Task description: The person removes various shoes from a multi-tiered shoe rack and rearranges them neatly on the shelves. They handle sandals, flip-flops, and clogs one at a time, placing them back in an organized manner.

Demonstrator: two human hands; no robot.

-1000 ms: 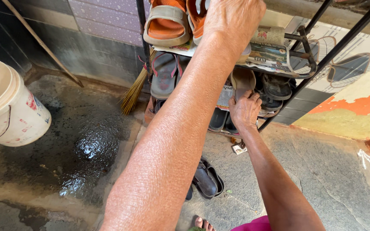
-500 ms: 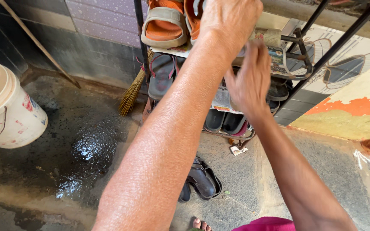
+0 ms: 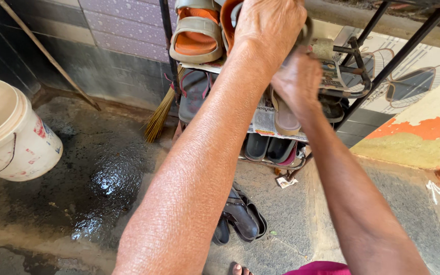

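Observation:
My left hand (image 3: 268, 25) reaches up to the top shelf of a black metal shoe rack (image 3: 166, 51) and is closed on an orange-lined grey sandal (image 3: 226, 20). Its pair (image 3: 197, 35) stands beside it on the same shelf. My right hand (image 3: 297, 81) is raised just under and to the right of the left hand; its fingers are hidden behind that hand. Right below it a beige slipper (image 3: 285, 116) lies on newspaper on the middle shelf.
A dark flip-flop (image 3: 194, 94) hangs on the middle shelf and dark slippers (image 3: 266, 147) sit on the bottom one. Black sandals (image 3: 240, 216) lie on the floor. A broom (image 3: 161, 114) leans by the rack, and a white bucket (image 3: 11, 137) stands left of a wet patch (image 3: 103, 173).
My right hand has left the beige slipper on the middle shelf and risen next to my left hand. The left hand has stayed on the top-shelf sandal.

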